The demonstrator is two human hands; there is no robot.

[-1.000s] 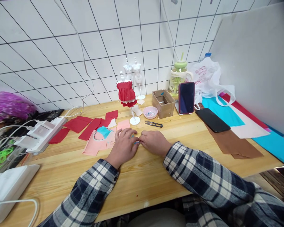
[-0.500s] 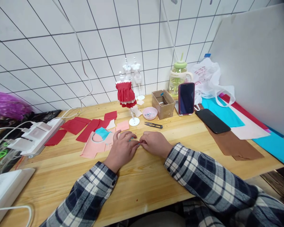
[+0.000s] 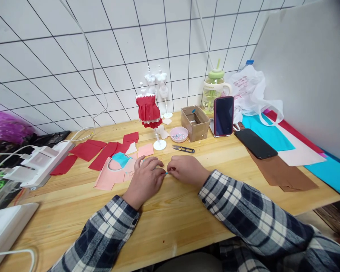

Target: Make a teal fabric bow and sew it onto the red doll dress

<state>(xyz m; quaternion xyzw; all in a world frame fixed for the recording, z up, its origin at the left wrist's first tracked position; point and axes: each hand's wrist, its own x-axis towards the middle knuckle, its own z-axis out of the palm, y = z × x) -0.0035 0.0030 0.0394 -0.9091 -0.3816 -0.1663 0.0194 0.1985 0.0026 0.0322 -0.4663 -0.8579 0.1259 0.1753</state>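
Just above the wooden table, my left hand (image 3: 147, 175) is closed in a pinch, its other fingers loosely bent. Between its fingertips a tiny bit of blue cloth (image 3: 166, 173) peeks out, the rest covered by the fingers. Facing it, my right hand (image 3: 188, 170) has thumb and forefinger pressed together at the other side of the blue bit; whatever they grip is too small to make out. Thread snips (image 3: 183, 149) lie beyond the hands. Left of my left hand are pink cloth pieces (image 3: 104, 175) and a blue scrap (image 3: 121, 159) with a ring.
A mini dress form wears a red ruffled dress (image 3: 149, 110). Near it stand a bead dish (image 3: 179, 135), a cardboard box (image 3: 200, 130), a propped phone (image 3: 223, 116) and a bottle (image 3: 213, 90). A black phone (image 3: 256, 143) rests on brown cloth (image 3: 283, 173). Left is a power strip (image 3: 49, 164).
My right hand has drawn slightly right, so the gap between the fingertips is a little wider. The view has shifted slightly; the things on the table stay put.
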